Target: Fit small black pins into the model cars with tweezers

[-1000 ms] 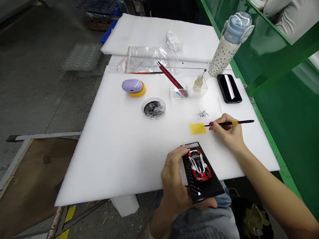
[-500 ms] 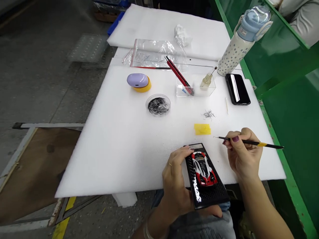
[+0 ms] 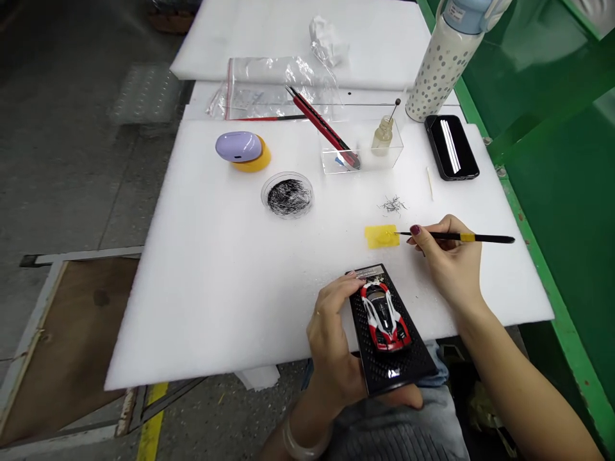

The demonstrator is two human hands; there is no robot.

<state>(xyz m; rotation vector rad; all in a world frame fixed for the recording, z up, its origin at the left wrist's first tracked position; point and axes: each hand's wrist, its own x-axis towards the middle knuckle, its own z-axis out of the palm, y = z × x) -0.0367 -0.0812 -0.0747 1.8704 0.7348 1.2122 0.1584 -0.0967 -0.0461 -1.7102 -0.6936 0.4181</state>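
Observation:
My left hand (image 3: 334, 336) is closed around a black display base (image 3: 413, 366), tilted over the near edge of the table. A red, white and black model car (image 3: 385, 317) sits on that base. Between thumb and fingers, my right hand (image 3: 448, 262) holds a thin black paintbrush (image 3: 492, 239) with a yellow band. Its tip lies at the right edge of a yellow piece of tape (image 3: 382, 236) on the white foam sheet. Just beyond the tape is a small heap of fine black bristle-like strands (image 3: 393, 205).
A round clear dish (image 3: 288, 195) holds many black strands. Farther back stand a clear box (image 3: 331, 163) with a red craft knife (image 3: 324, 125), a small glass bottle (image 3: 383, 136), a purple case (image 3: 239, 146), a phone (image 3: 451, 147), a cotton swab (image 3: 429, 184) and a dotted flask (image 3: 442, 67).
My right hand has moved left and away from me, bringing the brush tip onto the yellow tape. The left hand still holds the base with the car. The camera view has shifted.

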